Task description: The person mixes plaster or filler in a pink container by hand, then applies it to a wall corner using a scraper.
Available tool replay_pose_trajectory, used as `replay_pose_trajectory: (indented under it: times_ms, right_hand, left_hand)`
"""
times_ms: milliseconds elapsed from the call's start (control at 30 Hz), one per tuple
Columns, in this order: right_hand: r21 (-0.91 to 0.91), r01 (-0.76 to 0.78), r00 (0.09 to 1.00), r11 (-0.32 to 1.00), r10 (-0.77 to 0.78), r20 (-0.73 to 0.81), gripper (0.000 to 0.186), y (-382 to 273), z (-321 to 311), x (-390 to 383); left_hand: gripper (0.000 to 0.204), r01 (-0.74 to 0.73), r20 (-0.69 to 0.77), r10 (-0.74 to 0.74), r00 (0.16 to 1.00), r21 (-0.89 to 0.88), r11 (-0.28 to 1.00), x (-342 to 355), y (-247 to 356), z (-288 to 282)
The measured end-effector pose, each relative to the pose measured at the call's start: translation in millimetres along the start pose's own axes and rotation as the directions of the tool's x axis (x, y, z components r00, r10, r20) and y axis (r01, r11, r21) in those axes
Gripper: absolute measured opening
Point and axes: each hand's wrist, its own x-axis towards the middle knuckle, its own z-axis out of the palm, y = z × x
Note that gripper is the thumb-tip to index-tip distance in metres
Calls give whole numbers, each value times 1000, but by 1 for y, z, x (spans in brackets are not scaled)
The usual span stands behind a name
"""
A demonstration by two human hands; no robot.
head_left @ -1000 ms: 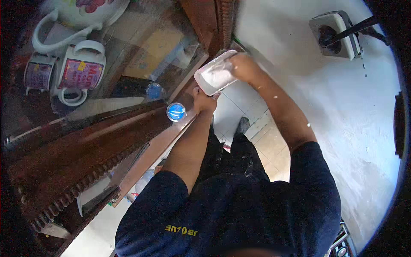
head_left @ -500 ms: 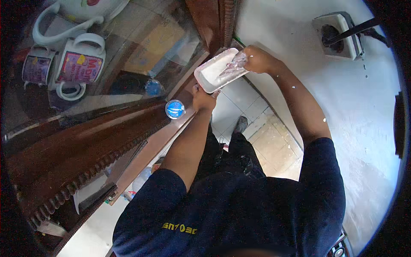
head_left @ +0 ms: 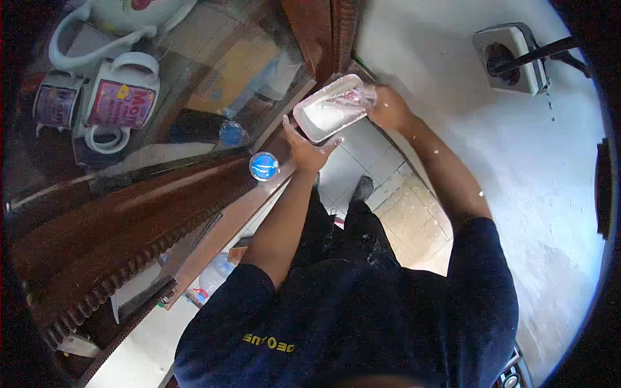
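A shallow rectangular tray (head_left: 312,129) with rounded corners, holding white paint or paste, is in front of me beside the cabinet. My left hand (head_left: 308,152) grips its near end from below, fingers and thumb spread along the sides. At the tray's right end my right hand (head_left: 390,108) is closed round a tool (head_left: 352,98) that reaches into the tray. White smears and motion blur hide what kind of tool it is. White flecks dot my right forearm and the fingertips of my left hand.
A dark wooden cabinet (head_left: 139,207) with glass stands at left, mugs (head_left: 119,103) behind the glass. A blue-topped round container (head_left: 264,166) sits on its ledge. At right, a white wall (head_left: 537,181) carries a socket (head_left: 508,59) with a plugged-in black cable. Tiled floor (head_left: 414,213) lies below.
My right hand has moved slightly down, and the tool has shifted over the tray. The fingers of my left hand have spread wider round the tray's near end.
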Motion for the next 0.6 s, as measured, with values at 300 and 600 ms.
replay_pose_trajectory:
  times_ms: [300,600]
  right_hand:
    - [-325,298,922,897,-359,-145,17,-11,36,-60]
    - [-329,464,849,822,-519,-101,26,20,62,-63]
  left_hand:
    - [131,-76,116,33,993,389,918,8,50,-15]
    - [121,-198,251,77,965,502,842,27,55,-17]
